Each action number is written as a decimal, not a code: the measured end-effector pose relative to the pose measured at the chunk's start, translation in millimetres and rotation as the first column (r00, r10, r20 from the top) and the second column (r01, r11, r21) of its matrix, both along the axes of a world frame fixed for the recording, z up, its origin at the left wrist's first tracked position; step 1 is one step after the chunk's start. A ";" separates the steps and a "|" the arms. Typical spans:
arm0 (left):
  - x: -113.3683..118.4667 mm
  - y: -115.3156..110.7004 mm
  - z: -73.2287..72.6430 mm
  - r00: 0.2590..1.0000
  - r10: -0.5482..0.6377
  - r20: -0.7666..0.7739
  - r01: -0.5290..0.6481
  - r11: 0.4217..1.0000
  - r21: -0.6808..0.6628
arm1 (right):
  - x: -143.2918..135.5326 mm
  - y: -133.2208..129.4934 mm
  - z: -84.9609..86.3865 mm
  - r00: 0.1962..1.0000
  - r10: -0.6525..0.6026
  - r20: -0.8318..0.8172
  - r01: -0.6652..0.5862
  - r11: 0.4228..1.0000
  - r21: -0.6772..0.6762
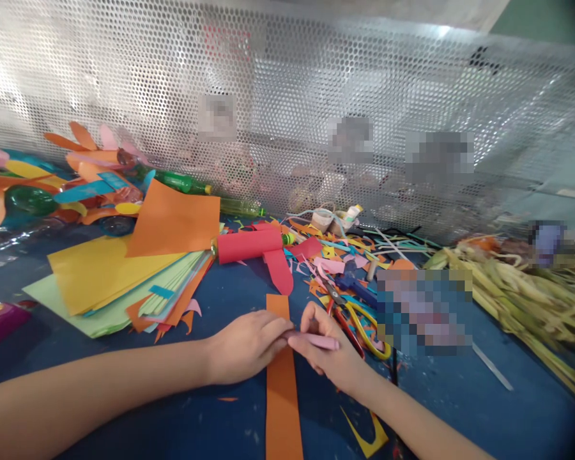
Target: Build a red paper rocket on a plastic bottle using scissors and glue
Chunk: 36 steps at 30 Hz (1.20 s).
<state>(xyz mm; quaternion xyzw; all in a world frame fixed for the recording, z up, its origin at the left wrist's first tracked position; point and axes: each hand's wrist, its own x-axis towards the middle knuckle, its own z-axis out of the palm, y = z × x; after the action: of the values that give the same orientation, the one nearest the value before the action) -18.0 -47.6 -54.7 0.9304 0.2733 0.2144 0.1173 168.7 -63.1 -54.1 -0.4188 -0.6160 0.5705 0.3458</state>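
Both hands meet over a long orange paper strip lying on the blue table. A slim pink cylinder, which looks like a marker, lies across the strip between them. My right hand pinches it between thumb and fingers. The fingers of my left hand are closed at its other end, which they partly hide. Just beyond the strip lies a bottle wrapped in red paper, with a red petal-shaped piece hanging off it.
Stacked coloured paper lies left, with an orange sheet on top. Scissors with yellow handles and paper scraps sit right of my hands. Bottles with paper petals fill the back left. Dry husks lie right. A perforated metal screen stands behind.
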 end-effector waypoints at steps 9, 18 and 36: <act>2.8 2.6 -4.9 0.992 0.051 -0.114 -0.048 0.998 0.026 | -1.0 -1.4 4.6 0.999 0.027 -0.023 -0.027 0.999 0.017; -0.4 2.5 -3.1 0.983 0.045 -0.178 -0.030 0.996 0.086 | -0.2 -1.5 1.5 0.995 0.056 -0.083 -0.057 0.998 -0.006; -1.6 -0.5 1.5 0.999 0.009 -0.052 -0.011 1.000 -0.027 | -0.2 -2.4 6.3 0.997 0.038 -0.074 -0.038 0.999 0.004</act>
<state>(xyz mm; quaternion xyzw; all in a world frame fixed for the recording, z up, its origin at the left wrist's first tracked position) -19.7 -48.1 -53.2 0.9325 0.2838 0.1872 0.1220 168.5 -65.5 -47.7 -0.3853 -0.6112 0.5914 0.3581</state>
